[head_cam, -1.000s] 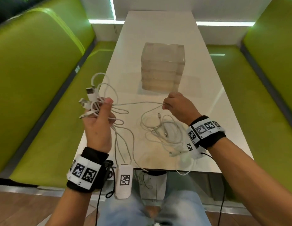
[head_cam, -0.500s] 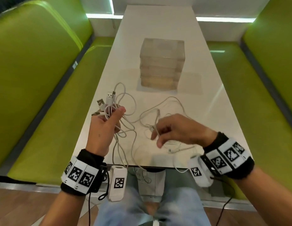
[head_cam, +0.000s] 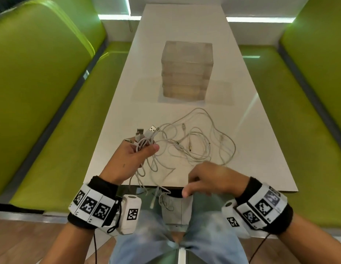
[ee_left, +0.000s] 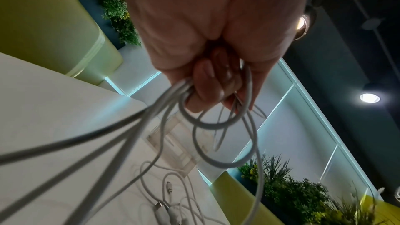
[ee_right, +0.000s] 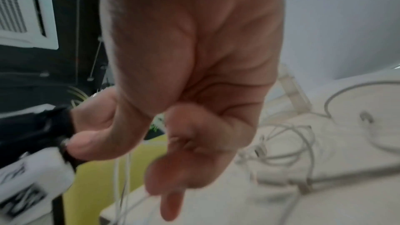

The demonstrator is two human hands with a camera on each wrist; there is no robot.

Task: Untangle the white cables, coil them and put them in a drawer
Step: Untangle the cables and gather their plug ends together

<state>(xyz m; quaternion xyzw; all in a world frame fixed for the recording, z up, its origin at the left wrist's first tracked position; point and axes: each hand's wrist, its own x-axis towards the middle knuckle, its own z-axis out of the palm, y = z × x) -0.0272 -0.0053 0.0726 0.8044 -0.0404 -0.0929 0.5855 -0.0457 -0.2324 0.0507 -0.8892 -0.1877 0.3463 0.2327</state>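
Note:
Several white cables [head_cam: 200, 143] lie tangled on the white table [head_cam: 261, 159], in front of a translucent stack of drawers [head_cam: 186, 71]. My left hand [head_cam: 143, 149] grips a bundle of cable ends, and the USB plugs [head_cam: 149, 131] stick out above its fingers. The left wrist view shows the fingers [ee_left: 207, 81] curled round the cable strands [ee_left: 151, 126]. My right hand [head_cam: 190, 185] hovers at the table's near edge, blurred, with fingers loosely curled and nothing plainly in them. Some strands [head_cam: 162, 199] hang over the near edge.
Green benches [head_cam: 51, 130] run along both sides of the narrow table. The drawers in the stack all look closed. My knees in jeans [head_cam: 146, 241] are under the near edge.
My right hand has let go of the strand it pinched and drawn back to the near edge. The left hand has sunk rightward with its bundle. The loose loops now lie spread on the table.

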